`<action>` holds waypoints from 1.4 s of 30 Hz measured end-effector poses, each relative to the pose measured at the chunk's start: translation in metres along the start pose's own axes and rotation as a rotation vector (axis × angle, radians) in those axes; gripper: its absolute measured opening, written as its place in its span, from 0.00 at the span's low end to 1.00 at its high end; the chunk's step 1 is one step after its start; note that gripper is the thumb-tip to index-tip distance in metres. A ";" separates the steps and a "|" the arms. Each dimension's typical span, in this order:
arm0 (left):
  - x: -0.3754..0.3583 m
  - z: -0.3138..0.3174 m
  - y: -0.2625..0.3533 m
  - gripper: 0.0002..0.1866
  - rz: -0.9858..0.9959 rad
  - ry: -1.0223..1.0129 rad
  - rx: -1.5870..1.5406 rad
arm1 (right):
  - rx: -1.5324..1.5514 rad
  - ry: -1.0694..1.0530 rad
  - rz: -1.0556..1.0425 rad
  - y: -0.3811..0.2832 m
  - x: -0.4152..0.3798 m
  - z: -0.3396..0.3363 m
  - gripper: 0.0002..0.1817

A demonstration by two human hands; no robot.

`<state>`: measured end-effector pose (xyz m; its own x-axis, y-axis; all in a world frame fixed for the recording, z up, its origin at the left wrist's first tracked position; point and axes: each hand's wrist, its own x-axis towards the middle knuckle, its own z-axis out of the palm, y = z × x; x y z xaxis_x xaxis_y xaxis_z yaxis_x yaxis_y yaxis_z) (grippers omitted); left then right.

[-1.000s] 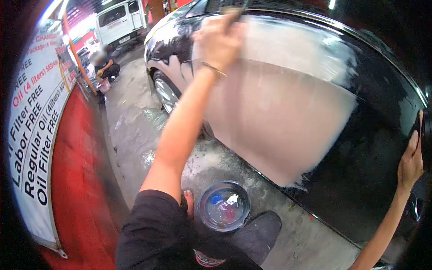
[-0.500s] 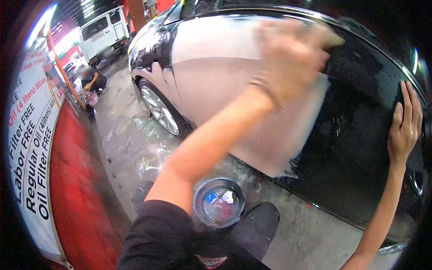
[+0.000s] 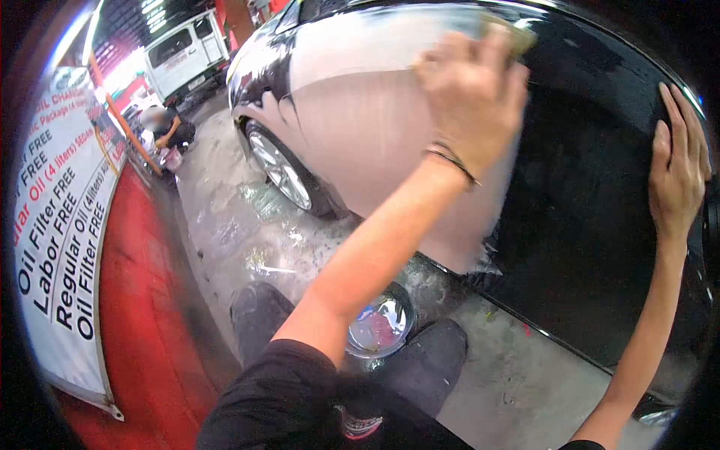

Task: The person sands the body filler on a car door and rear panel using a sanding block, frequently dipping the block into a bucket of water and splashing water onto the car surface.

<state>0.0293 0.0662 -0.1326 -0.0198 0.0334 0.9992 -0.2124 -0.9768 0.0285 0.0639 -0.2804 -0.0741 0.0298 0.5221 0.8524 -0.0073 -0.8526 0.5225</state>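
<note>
My left hand (image 3: 472, 105) is closed on a yellowish sponge-like pad (image 3: 517, 37), pressing it to the upper part of the black car's side. A dark band circles that wrist. Beneath the hand, a broad pale pinkish-grey patch (image 3: 375, 112) covers the panel, its right edge meeting glossy black paint (image 3: 577, 232). Farther right, my right hand (image 3: 679, 165) lies flat on the black door with its fingers stretched upward. Below my left forearm stands a round basin (image 3: 382, 322) with water and blue and reddish items in it, partly hidden by the arm.
A silver-spoked wheel (image 3: 277, 165) sits left of the patch on wet concrete floor (image 3: 225, 202). A printed banner (image 3: 60, 240) hangs over a red wall (image 3: 142, 300) on the left. Farther back, a person (image 3: 176, 131) crouches near a white van (image 3: 184, 56).
My left hand has moved leftward across the pale patch with the pad. My right hand stays flat on the door. The view has shifted slightly.
</note>
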 end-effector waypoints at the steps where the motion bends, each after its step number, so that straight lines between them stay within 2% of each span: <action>1: -0.003 -0.005 -0.007 0.24 0.017 -0.010 -0.013 | -0.007 -0.012 -0.001 0.001 -0.001 0.002 0.24; 3: -0.013 -0.004 -0.025 0.27 0.060 -0.028 -0.056 | -0.005 -0.012 0.005 0.001 -0.002 0.004 0.25; 5: -0.024 -0.013 -0.104 0.26 -0.036 -0.025 0.037 | 0.008 -0.010 -0.006 0.000 -0.002 0.003 0.25; 8: -0.052 -0.027 -0.249 0.24 -0.462 0.019 0.333 | 0.050 -0.016 0.058 -0.006 -0.005 0.010 0.26; 10: -0.062 -0.033 -0.309 0.25 -0.710 -0.019 0.364 | 0.050 -0.011 0.033 -0.006 -0.006 0.010 0.26; 12: -0.058 -0.021 -0.298 0.25 -0.641 0.062 0.291 | 0.049 0.004 -0.002 -0.003 -0.002 0.009 0.25; 13: -0.049 -0.017 -0.258 0.23 -0.482 0.100 0.234 | 0.050 -0.015 0.009 0.000 -0.004 0.010 0.25; 14: -0.041 -0.009 -0.213 0.21 -0.417 0.104 0.114 | 0.051 -0.033 0.018 0.002 -0.007 0.012 0.25; 16: -0.022 -0.017 -0.115 0.22 -0.160 -0.038 -0.025 | 0.146 -0.068 0.065 -0.003 -0.005 0.007 0.26; 17: -0.018 -0.006 -0.084 0.23 -0.032 0.036 -0.016 | 0.163 -0.071 0.056 -0.003 -0.003 0.005 0.26; 19: -0.016 0.000 -0.055 0.21 -0.011 0.022 -0.180 | 0.153 -0.070 0.020 0.000 -0.001 0.002 0.26; 22: -0.020 -0.017 -0.123 0.21 0.059 -0.006 -0.087 | 0.117 -0.053 -0.043 0.005 0.001 0.002 0.26; 25: -0.045 -0.022 -0.276 0.21 -0.242 0.018 0.161 | 0.154 -0.034 -0.025 0.000 0.002 0.003 0.26; 27: -0.050 -0.032 -0.343 0.22 -0.408 0.065 0.200 | 0.183 -0.041 0.019 -0.007 0.004 0.003 0.26; 29: -0.050 -0.029 -0.349 0.23 -0.514 0.058 0.180 | 0.138 -0.044 0.002 -0.002 0.000 0.008 0.26; 30: -0.046 -0.026 -0.331 0.23 -0.551 0.052 0.151 | 0.112 -0.039 -0.007 0.001 0.001 0.008 0.26; 33: -0.043 -0.014 -0.220 0.20 -0.126 0.121 -0.009 | 0.046 0.003 -0.066 -0.003 0.012 -0.004 0.25; 35: -0.037 -0.009 -0.171 0.20 -0.030 0.066 -0.199 | 0.060 0.010 -0.075 -0.003 0.015 -0.006 0.25; 38: -0.004 -0.012 -0.207 0.19 -0.050 -0.022 -0.093 | 0.020 0.010 -0.063 -0.006 0.012 -0.007 0.25; 40: 0.027 0.016 -0.274 0.19 -0.218 0.146 0.012 | 0.036 -0.002 -0.045 -0.006 0.012 -0.009 0.25; 42: 0.053 0.000 -0.302 0.24 -0.430 0.025 0.089 | 0.142 0.017 -0.034 -0.008 0.015 -0.006 0.25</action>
<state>0.0924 0.3629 -0.0879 0.0278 0.4449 0.8952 -0.1212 -0.8874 0.4448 0.0583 -0.2659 -0.0657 0.0106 0.5500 0.8351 0.1353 -0.8282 0.5438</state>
